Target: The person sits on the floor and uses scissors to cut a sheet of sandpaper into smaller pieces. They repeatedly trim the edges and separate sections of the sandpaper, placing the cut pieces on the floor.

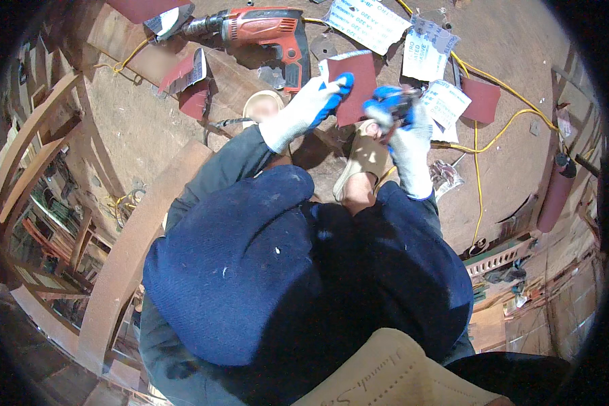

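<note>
My left hand [306, 109], in a white glove with blue fingertips, pinches the left edge of a dark red sandpaper sheet [356, 89]. Part of the sheet's pale printed backing shows at its top left. Just right of the sheet is my right hand [411, 139], gloved the same way, closed around a small dark object [404, 103]. Motion blur hides what that object is. A red and black power drill [267, 32] lies on its side on the floor beyond my left hand, its chuck pointing left.
Sandpaper pieces [429, 51] lie backing-up at the far right, with a red piece [482, 100] beside them. A yellow cord [514, 116] loops across the floor. Curved wooden parts [142, 237] stand at left; a rolled red-brown sheet [557, 193] lies far right. My sandaled feet [362, 159] are between my hands.
</note>
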Available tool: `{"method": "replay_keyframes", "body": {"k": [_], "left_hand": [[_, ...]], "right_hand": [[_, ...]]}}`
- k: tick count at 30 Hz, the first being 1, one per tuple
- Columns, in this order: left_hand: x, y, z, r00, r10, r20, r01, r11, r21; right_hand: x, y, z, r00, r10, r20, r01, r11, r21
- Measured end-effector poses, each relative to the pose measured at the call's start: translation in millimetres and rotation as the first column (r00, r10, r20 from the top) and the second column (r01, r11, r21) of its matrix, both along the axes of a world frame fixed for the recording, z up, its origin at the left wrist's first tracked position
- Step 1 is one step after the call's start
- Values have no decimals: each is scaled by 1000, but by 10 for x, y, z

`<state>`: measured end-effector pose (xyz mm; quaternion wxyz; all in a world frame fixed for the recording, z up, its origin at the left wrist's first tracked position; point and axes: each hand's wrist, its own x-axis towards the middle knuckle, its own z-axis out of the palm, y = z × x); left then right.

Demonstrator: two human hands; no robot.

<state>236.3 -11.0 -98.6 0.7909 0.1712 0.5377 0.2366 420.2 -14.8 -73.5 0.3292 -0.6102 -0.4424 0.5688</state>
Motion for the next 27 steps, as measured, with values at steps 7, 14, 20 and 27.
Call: {"method": "replay_keyframes", "body": {"k": [7,14,20,27], "left_hand": [[-271,-124,196,957,-268,-112,289,914,284],[-383,-210,398,914,399,72,-403,914,46],[-444,-165,251,969,198,149,-224,957,184],[-300,-95,140,974,149,169,-181,964,194]], "right_hand": [[128,-68,-332,993,50,-110,-72,975,-210],[-49,-175,-288,989,103,109,-100,994,-37],[-55,-109,-249,992,-116,-54,98,960,-261],[56,33,-210,994,67,85,-53,987,-152]]}}
